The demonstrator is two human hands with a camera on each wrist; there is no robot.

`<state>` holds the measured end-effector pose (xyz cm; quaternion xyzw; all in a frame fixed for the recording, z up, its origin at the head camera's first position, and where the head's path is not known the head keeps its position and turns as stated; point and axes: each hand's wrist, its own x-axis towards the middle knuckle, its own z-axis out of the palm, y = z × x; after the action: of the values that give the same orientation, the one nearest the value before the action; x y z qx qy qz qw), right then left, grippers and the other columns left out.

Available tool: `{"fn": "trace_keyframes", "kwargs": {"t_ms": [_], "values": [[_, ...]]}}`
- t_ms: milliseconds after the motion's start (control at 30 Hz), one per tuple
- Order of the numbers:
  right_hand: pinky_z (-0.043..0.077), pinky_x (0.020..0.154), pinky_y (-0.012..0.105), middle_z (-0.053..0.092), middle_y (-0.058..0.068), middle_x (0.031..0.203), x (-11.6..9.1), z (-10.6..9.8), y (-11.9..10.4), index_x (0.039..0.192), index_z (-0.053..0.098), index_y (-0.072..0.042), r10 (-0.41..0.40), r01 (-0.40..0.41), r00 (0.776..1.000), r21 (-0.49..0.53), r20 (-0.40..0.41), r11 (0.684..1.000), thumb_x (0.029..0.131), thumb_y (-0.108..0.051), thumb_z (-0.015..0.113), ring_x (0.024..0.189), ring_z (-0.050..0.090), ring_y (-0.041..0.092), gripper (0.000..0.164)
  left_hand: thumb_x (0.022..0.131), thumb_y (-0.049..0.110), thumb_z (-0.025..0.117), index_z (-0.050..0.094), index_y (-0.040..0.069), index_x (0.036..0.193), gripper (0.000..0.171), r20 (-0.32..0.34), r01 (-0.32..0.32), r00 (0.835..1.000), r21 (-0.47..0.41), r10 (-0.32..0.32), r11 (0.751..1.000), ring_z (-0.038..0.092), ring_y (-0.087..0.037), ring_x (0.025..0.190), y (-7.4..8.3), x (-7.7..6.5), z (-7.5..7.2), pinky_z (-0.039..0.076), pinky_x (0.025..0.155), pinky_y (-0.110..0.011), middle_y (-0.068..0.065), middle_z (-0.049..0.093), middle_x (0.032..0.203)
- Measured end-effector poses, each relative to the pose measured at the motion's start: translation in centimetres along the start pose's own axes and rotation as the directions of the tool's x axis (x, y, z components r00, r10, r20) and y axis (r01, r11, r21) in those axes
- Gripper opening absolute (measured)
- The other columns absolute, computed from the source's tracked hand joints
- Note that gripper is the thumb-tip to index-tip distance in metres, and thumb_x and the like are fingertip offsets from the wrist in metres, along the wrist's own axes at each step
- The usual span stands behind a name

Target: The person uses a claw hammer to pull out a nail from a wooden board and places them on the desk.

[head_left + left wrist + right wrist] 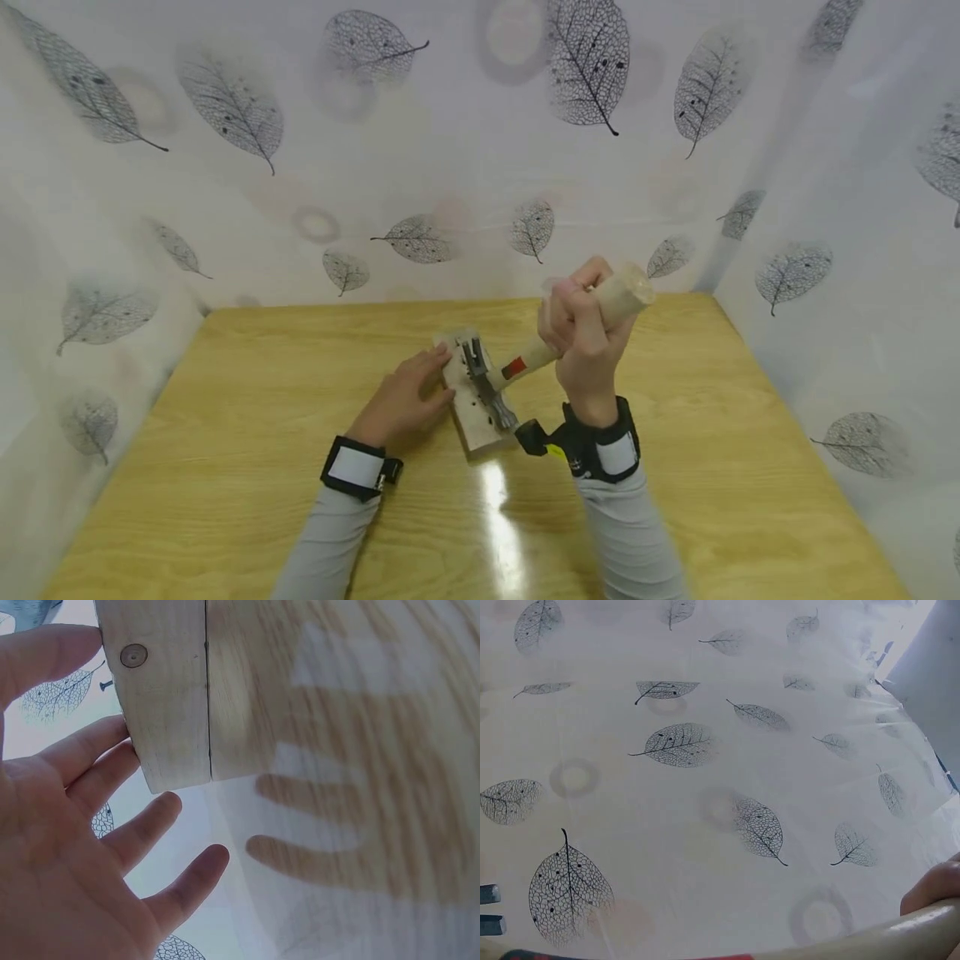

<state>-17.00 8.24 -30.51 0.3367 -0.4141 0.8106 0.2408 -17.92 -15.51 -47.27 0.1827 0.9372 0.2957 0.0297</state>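
My right hand (588,342) grips a claw hammer by its pale wooden handle (536,354), the handle's butt rising up and to the right. The dark hammer head (487,392) lies across the wooden block in the head view, claw pointing away and striking face toward me. In the right wrist view, the claw's two prongs (491,925) show at the left edge. Below the hammer, the pale wooden block (468,425) sits on the table with several small dark nails or holes on top. My left hand (405,396) rests its fingertips along the block's left side. A nail (106,685) sticks out beside the block.
The yellow wood-grain table (285,392) has a glossy surface with a bright reflection in front of the block. A white leaf-printed sheet (450,167) hangs behind the table and along both sides. Black wrist straps (356,467) circle both wrists.
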Motion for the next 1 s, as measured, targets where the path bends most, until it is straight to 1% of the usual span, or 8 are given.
{"fn": "trace_keyframes", "kwargs": {"t_ms": [133,367,433,533,633,800,900,1000], "values": [[0.017,0.032,0.018,0.024,-0.004,0.045,-0.9,0.2,-0.8,0.07,0.034,-0.007,-0.023,0.024,1.0,0.026,-0.008,0.999,0.091,0.003,0.041,0.035,0.019,0.005,0.025,0.099,0.036,0.065,0.039,0.013,0.156,0.067,-0.006,0.0,1.0,0.016,0.0,1.0,0.028,-0.037,0.152,-0.2,0.1,-0.4,0.024,0.121,-0.058,-0.003,0.031,0.165],[0.019,0.031,0.018,0.024,-0.002,0.046,-2.0,1.3,-0.6,0.067,0.028,-0.004,-0.102,0.099,0.993,-0.058,-0.06,0.993,0.088,0.002,0.042,0.035,0.02,0.007,0.026,0.098,0.034,0.065,0.04,0.009,0.155,0.068,0.008,0.01,1.0,0.017,-0.01,1.0,0.029,-0.04,0.15,0.1,-0.3,-0.7,0.023,0.121,-0.059,-0.007,0.032,0.164],[0.019,0.032,0.018,0.023,-0.002,0.046,-2.0,1.4,-0.7,0.066,0.027,-0.004,-0.118,0.115,0.991,-0.048,-0.066,0.992,0.088,0.003,0.042,0.036,0.02,0.006,0.027,0.097,0.033,0.066,0.039,0.008,0.156,0.069,-0.015,0.007,1.0,0.033,-0.006,0.999,0.03,-0.04,0.15,0.3,-0.3,-0.6,0.024,0.121,-0.059,-0.008,0.032,0.164],[0.019,0.032,0.017,0.024,-0.002,0.047,-1.9,1.3,-1.1,0.066,0.028,-0.004,-0.14,0.14,0.988,-0.003,-0.059,0.99,0.09,0.006,0.041,0.036,0.02,0.006,0.028,0.096,0.031,0.068,0.039,0.009,0.156,0.07,-0.094,-0.03,0.995,0.033,0.033,0.999,0.03,-0.04,0.15,1.0,-0.2,-0.5,0.025,0.12,-0.061,-0.011,0.033,0.164],[0.02,0.032,0.017,0.025,-0.001,0.047,-2.0,1.2,-1.9,0.067,0.031,-0.003,-0.166,0.169,0.985,0.054,-0.047,0.984,0.091,0.007,0.042,0.036,0.022,0.006,0.028,0.096,0.023,0.068,0.043,0.009,0.153,0.064,-0.168,-0.128,0.978,-0.014,0.124,0.992,0.034,-0.039,0.147,2.2,-0.1,-0.5,0.028,0.119,-0.061,-0.014,0.04,0.16],[0.021,0.033,0.016,0.025,0.0,0.047,-2.0,1.0,-3.0,0.07,0.036,-0.001,-0.215,0.215,0.977,0.13,-0.017,0.968,0.094,0.006,0.045,0.036,0.023,0.006,0.027,0.097,0.007,0.065,0.059,0.004,0.138,0.042,-0.228,-0.308,0.933,-0.111,0.278,0.945,0.049,-0.037,0.136,4.1,0.2,-0.5,0.038,0.116,-0.053,-0.016,0.06,0.141],[0.021,0.033,0.016,0.024,0.0,0.047,-1.9,1.0,-3.5,0.071,0.037,-0.001,-0.219,0.218,0.976,0.149,-0.012,0.965,0.095,0.006,0.045,0.036,0.022,0.006,0.026,0.097,0.005,0.066,0.066,0.004,0.128,0.031,-0.251,-0.347,0.917,-0.126,0.309,0.929,0.057,-0.031,0.126,4.9,0.4,-0.6,0.045,0.11,-0.048,-0.012,0.067,0.13],[0.022,0.032,0.016,0.025,0.0,0.047,-1.7,1.1,-3.9,0.071,0.036,-0.001,-0.204,0.203,0.979,0.152,-0.009,0.967,0.095,0.006,0.045,0.036,0.023,0.006,0.026,0.095,0.003,0.068,0.071,0.007,0.116,0.022,-0.273,-0.361,0.907,-0.111,0.321,0.926,0.061,-0.025,0.115,5.2,0.6,-0.6,0.05,0.102,-0.045,-0.006,0.072,0.119]]}}
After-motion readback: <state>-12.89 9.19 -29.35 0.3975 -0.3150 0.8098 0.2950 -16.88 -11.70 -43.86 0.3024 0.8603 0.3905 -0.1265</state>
